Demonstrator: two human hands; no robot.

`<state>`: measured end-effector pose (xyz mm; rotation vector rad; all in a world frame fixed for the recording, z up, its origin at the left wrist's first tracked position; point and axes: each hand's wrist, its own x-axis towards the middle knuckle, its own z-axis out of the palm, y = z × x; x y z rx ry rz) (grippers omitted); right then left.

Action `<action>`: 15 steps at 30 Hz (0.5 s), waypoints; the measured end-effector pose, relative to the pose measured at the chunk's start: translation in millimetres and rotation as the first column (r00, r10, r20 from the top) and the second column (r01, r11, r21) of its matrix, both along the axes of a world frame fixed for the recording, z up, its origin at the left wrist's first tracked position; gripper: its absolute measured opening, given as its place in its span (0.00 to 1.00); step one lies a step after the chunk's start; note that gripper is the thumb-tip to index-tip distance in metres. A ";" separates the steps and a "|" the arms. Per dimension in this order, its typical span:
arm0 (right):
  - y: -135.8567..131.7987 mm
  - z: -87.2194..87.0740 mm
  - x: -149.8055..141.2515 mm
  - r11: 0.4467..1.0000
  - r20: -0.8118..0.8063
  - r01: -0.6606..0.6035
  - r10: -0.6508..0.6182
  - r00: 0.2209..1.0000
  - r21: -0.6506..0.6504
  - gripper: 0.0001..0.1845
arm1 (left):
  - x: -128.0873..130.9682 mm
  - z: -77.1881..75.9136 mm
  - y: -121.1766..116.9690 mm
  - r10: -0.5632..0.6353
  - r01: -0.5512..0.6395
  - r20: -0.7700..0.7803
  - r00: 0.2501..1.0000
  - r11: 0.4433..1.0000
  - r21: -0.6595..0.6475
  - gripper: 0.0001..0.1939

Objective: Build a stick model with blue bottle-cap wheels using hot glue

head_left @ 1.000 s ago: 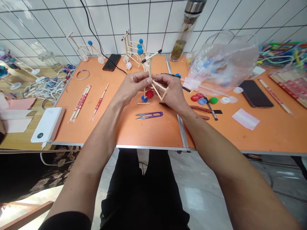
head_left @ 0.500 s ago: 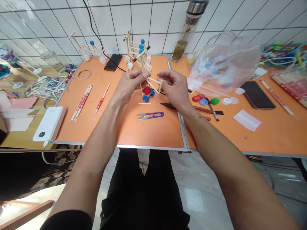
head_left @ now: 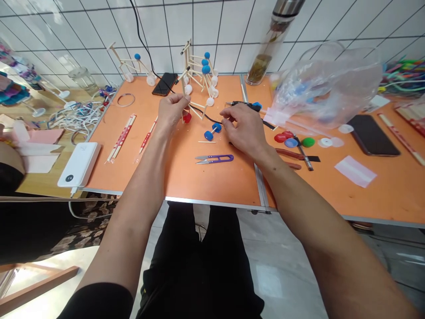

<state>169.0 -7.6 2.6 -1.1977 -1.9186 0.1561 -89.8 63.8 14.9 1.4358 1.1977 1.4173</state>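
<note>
Over an orange worktop [head_left: 206, 184], the left hand [head_left: 173, 108] pinches a stick frame [head_left: 198, 111] in front of another stick model [head_left: 206, 69]; the right hand [head_left: 245, 128], loosely curled, thumb slightly parted, is beside joined blue wheels [head_left: 208, 135] near purple snips [head_left: 223, 158].

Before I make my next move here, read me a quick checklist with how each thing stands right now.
1. Stick frame held: ok, in the left hand.
2. Blue discs apart from the frame: ok, they lie on the table, joined by a short stick.
3. Right hand free: cannot tell; no held thing shows, but the inside of the hand is hidden.
4. Snips closed: not ok, the blades stand apart.
5. Pliers fully in view: not ok, the right hand and wrist cover part of them.
6. Frame's joints firm: cannot tell from this view.
</note>
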 end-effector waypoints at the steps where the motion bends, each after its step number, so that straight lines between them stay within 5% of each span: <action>1: -1.2 1.2 0.3 1.000 0.039 0.009 -0.009 0.999 -0.016 0.09 | 1.5 1.7 -2.1 0.013 -0.013 -0.004 1.000 1.000 -0.007 0.14; 7: -8.2 8.9 -0.9 0.991 0.203 0.084 -0.061 0.977 -0.108 0.17 | 10.9 16.7 -18.3 0.071 -0.074 -0.047 0.996 0.996 -0.051 0.14; 15: -21.1 15.9 -19.5 0.961 0.374 0.217 -0.141 0.917 -0.170 0.33 | 15.2 18.9 -20.5 0.084 -0.086 -0.038 0.996 0.995 -0.055 0.15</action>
